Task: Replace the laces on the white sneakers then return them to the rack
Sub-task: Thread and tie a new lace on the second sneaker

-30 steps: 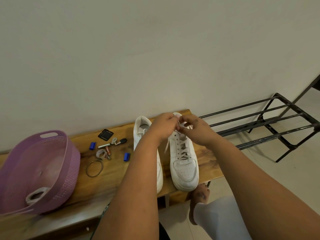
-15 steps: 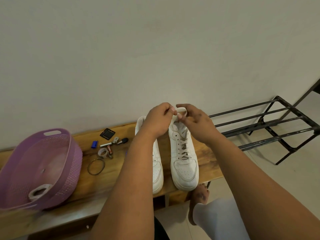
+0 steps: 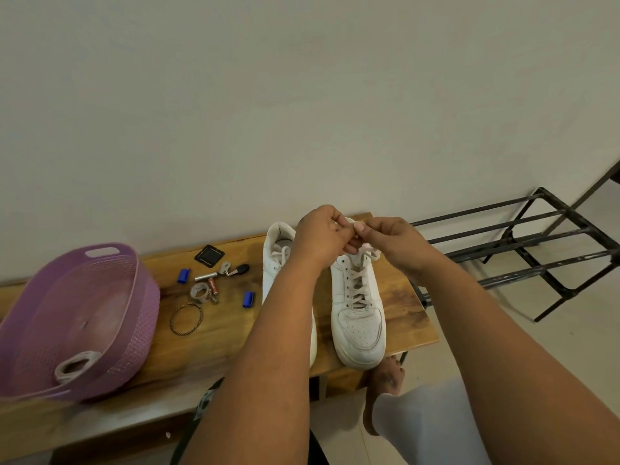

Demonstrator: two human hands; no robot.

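Two white sneakers sit side by side on the wooden desk (image 3: pixel 214 333), toes toward me; the right sneaker (image 3: pixel 358 317) is laced up its front, and the left sneaker (image 3: pixel 280 260) is partly hidden behind my left forearm. Both of my hands meet above the right sneaker's collar; the left hand (image 3: pixel 323 238) has its fingers curled and pinching the lace (image 3: pixel 369 254), and the right hand (image 3: pixel 391 241) pinches the same lace from the other side, thumb tip against the left hand's fingers; loose lace ends hang just below the hands over the tongue.

Left of the sneakers on the desk lies a scatter of small things: two blue caps (image 3: pixel 184 276), a black square pad (image 3: pixel 209 255), a small metal tool with a black end (image 3: pixel 223 271), a battery (image 3: pixel 213 286), a roll of tape (image 3: pixel 200 293) and a twisted bracelet (image 3: pixel 186 319); further left stands a purple basket (image 3: pixel 134 317) with a coiled pale lace (image 3: pixel 75 365) inside it. Right of the desk, against the wall, stands the black metal rack (image 3: pixel 523 250) on the floor; a bare foot (image 3: pixel 385 380) shows below the desk's near edge.
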